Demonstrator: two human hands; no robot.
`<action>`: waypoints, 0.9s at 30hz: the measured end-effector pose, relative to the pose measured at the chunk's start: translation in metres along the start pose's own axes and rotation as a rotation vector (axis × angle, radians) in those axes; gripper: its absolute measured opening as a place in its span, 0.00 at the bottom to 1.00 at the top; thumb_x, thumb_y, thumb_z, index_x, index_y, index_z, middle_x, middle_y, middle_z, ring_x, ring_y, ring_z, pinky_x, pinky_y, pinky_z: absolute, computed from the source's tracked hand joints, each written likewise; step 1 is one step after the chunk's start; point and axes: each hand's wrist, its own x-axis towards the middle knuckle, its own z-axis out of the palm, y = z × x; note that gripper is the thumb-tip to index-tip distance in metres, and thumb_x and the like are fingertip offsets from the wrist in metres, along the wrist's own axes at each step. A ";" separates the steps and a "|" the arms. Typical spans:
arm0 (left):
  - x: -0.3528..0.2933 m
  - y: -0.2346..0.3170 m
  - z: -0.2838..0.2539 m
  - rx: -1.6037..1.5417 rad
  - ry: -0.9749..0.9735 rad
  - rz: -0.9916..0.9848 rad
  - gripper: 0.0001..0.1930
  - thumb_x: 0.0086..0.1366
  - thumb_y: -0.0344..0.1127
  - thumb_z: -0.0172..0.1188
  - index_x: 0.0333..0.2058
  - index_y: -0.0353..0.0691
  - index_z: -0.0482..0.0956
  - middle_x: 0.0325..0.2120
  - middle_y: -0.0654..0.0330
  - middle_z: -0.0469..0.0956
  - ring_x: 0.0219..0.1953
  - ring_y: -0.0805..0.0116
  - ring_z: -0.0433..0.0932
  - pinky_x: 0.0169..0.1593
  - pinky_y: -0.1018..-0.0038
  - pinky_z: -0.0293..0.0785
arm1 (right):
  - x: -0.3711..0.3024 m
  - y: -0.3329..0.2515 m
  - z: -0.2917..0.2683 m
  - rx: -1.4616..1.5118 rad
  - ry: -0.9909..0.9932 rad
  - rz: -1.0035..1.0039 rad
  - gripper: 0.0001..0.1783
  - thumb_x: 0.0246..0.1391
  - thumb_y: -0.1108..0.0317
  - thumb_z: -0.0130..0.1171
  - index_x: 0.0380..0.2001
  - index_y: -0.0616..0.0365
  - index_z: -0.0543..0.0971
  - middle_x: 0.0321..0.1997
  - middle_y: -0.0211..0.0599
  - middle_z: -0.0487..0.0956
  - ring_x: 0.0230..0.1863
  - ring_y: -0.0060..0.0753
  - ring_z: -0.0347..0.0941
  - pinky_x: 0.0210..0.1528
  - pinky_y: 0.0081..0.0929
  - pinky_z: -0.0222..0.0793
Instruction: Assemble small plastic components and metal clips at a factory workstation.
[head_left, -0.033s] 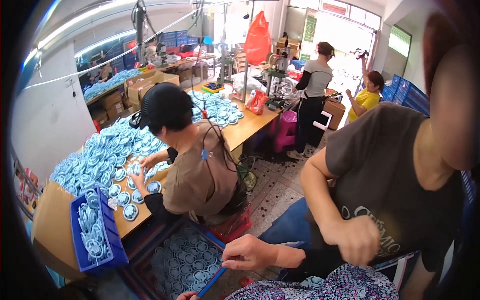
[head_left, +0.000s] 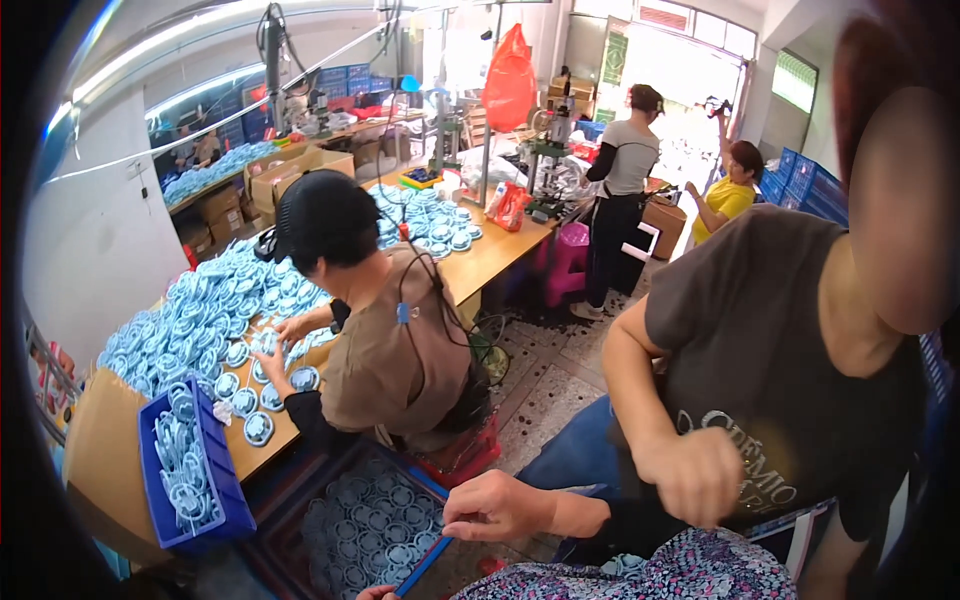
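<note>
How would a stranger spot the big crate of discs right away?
Find the long brown table with its heap of pale-blue discs. Off its near side, at the bottom of the picture, is the crate, also holding discs. Unlike the narrow blue bin at the table's left end, it is wider and its discs lie mostly flat.

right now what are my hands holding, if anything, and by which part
Cannot be told for sure: the right hand is at the blue crate's rim, perhaps gripping it; the left hand, mostly out of frame, is near that rim.
</note>
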 end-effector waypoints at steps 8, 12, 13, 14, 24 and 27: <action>0.007 0.005 0.016 0.077 -0.107 0.039 0.12 0.64 0.33 0.60 0.43 0.32 0.80 0.35 0.59 0.82 0.38 0.72 0.77 0.44 0.75 0.73 | -0.017 -0.003 0.002 -0.050 0.135 -0.112 0.12 0.55 0.63 0.62 0.24 0.58 0.74 0.19 0.38 0.71 0.22 0.41 0.70 0.25 0.31 0.65; -0.001 0.006 0.012 -0.053 -0.178 -0.003 0.12 0.64 0.32 0.60 0.44 0.32 0.80 0.35 0.60 0.81 0.38 0.72 0.77 0.44 0.75 0.73 | -0.022 -0.011 0.012 -0.126 0.117 -0.072 0.14 0.56 0.62 0.61 0.23 0.59 0.74 0.19 0.39 0.71 0.23 0.44 0.71 0.26 0.34 0.65; -0.001 0.002 0.007 -0.089 -0.195 0.007 0.11 0.65 0.31 0.59 0.44 0.32 0.80 0.35 0.60 0.81 0.38 0.73 0.76 0.44 0.75 0.73 | -0.024 -0.018 0.018 -0.135 0.135 -0.065 0.14 0.56 0.62 0.61 0.23 0.59 0.74 0.19 0.39 0.71 0.23 0.44 0.71 0.26 0.34 0.65; -0.002 -0.003 0.002 -0.126 -0.211 0.017 0.11 0.65 0.31 0.59 0.44 0.32 0.80 0.35 0.61 0.81 0.38 0.73 0.76 0.44 0.76 0.73 | -0.026 -0.027 0.026 -0.124 0.160 -0.072 0.14 0.56 0.62 0.60 0.23 0.59 0.73 0.19 0.39 0.71 0.23 0.44 0.72 0.26 0.34 0.65; -0.022 -0.057 -0.062 -0.121 -0.306 0.057 0.11 0.65 0.31 0.59 0.45 0.33 0.80 0.35 0.62 0.81 0.37 0.75 0.76 0.42 0.78 0.73 | -0.038 -0.075 0.130 -0.187 0.130 0.103 0.11 0.59 0.64 0.58 0.28 0.61 0.76 0.24 0.41 0.74 0.27 0.44 0.73 0.29 0.34 0.68; -0.034 -0.064 -0.070 -0.160 -0.309 0.084 0.11 0.64 0.31 0.60 0.44 0.33 0.80 0.35 0.63 0.81 0.38 0.76 0.76 0.43 0.78 0.73 | -0.043 -0.079 0.153 -0.203 0.151 0.125 0.11 0.59 0.64 0.58 0.27 0.61 0.76 0.23 0.41 0.74 0.27 0.45 0.74 0.29 0.35 0.68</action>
